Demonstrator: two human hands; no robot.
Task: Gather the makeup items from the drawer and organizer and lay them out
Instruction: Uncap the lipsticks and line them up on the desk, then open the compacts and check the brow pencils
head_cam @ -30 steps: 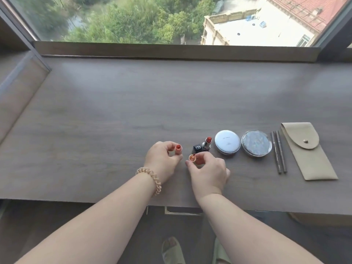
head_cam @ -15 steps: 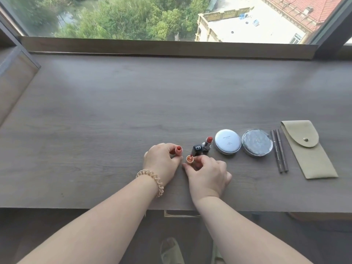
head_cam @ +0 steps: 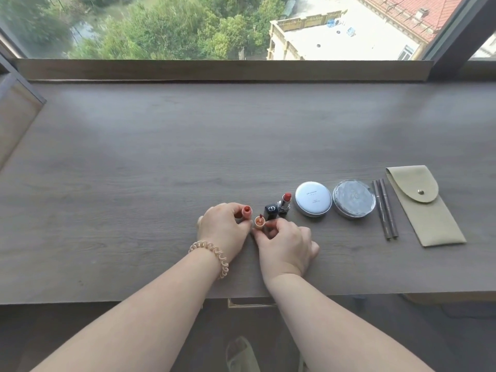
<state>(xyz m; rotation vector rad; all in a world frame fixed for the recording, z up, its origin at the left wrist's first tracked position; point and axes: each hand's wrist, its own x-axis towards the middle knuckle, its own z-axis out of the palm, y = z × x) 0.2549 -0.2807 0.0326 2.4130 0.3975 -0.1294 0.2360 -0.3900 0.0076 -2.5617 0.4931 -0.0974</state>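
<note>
Left hand (head_cam: 224,226) pinches an orange tube (head_cam: 246,210); right hand (head_cam: 285,244) grips its applicator cap (head_cam: 259,220). Just right along the desk (head_cam: 134,170): open lipstick (head_cam: 280,206), white compact (head_cam: 313,199), silver compact (head_cam: 353,198), two pencils (head_cam: 384,209), beige pouch (head_cam: 424,205).

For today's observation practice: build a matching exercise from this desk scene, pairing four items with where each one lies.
Items:
1. beige pouch
2. open lipstick
3. white compact
4. two pencils

Places:
A. between the clear-lidded compact and the pouch
B. far right of the row
C. just left of the white compact
D. between the lipstick and the clear-lidded compact

Pairs: 1-B, 2-C, 3-D, 4-A
</note>
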